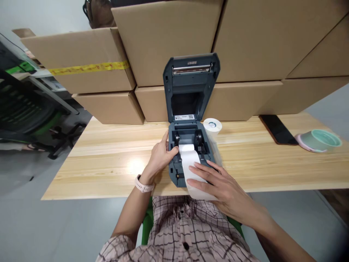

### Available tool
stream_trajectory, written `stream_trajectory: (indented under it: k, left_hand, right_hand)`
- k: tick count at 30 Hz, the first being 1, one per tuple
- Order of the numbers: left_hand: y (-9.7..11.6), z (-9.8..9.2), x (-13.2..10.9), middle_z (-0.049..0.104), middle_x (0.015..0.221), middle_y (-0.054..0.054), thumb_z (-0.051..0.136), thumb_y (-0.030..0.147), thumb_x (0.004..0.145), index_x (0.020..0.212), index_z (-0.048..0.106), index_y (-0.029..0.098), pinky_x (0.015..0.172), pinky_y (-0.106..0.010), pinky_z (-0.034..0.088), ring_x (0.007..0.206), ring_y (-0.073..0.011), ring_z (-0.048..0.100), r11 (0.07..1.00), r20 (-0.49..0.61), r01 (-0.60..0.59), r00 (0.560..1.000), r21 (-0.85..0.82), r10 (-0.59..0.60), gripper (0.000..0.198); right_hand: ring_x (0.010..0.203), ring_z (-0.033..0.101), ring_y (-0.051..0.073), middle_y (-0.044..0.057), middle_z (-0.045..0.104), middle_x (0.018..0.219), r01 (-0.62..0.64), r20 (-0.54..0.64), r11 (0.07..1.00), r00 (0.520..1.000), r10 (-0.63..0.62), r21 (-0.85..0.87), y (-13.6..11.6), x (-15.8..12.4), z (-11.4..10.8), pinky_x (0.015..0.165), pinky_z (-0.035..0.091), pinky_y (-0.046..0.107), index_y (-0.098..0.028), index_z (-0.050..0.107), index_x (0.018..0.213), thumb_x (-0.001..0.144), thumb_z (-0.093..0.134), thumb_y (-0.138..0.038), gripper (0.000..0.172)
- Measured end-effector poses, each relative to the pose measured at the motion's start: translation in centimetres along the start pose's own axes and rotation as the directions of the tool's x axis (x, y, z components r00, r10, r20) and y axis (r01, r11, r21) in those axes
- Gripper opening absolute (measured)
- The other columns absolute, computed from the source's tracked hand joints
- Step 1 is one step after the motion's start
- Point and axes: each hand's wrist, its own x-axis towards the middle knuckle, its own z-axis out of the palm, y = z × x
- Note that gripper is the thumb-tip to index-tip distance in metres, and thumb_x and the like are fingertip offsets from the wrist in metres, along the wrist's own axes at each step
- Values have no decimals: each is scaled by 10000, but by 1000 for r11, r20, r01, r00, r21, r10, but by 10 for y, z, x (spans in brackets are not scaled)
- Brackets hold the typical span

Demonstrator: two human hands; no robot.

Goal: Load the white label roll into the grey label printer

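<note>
A dark grey label printer (188,109) stands on the wooden table (109,160) with its lid swung up. A white paper strip (189,162) runs from a roll inside it out over the front edge. My left hand (160,154) grips the printer's left side, thumb reaching into the paper bay. My right hand (215,180) lies flat with fingers stretched out, pressing the strip down at the printer's front. A second white label roll (212,126) stands upright just right of the printer.
Stacked cardboard boxes (163,43) wall off the back of the table. A black phone (278,129) and a teal tape roll (320,140) lie at the right. A chair (29,109) stands off the table's left end.
</note>
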Motion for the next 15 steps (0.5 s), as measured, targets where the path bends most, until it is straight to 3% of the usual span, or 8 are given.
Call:
stream_trajectory:
  k: [4, 12, 15]
  left_hand:
    - [0, 0, 0, 566, 656, 49, 617, 435, 864, 1591, 386, 202, 622, -283, 349, 615, -166, 505, 1000, -5, 2, 1000, 0, -2, 798]
    - [-2, 1, 1, 545, 651, 54, 632, 520, 883, 1597, 369, 182, 607, -273, 337, 614, -159, 504, 1000, -6, -6, 1000, -24, 6, 832]
    - [-4, 0, 1, 536, 643, 57, 605, 542, 918, 1601, 363, 192, 608, -273, 350, 613, -159, 512, 1000, 9, -6, 1000, 0, 6, 805]
  right_hand:
    - [1542, 396, 243, 82, 513, 1594, 0, 34, 1000, 999, 0, 15, 1, 0, -3, 1192, 432, 614, -252, 532, 1445, 678, 396, 78, 846]
    - [1534, 410, 222, 79, 535, 1578, -36, 29, 999, 999, 35, 41, -4, 4, 1, 1245, 389, 556, -246, 454, 1535, 842, 456, -8, 732]
    - [1553, 375, 249, 88, 467, 1628, -35, 60, 996, 998, 31, 80, -3, 0, -1, 1278, 326, 567, -269, 404, 1576, 943, 578, -180, 662]
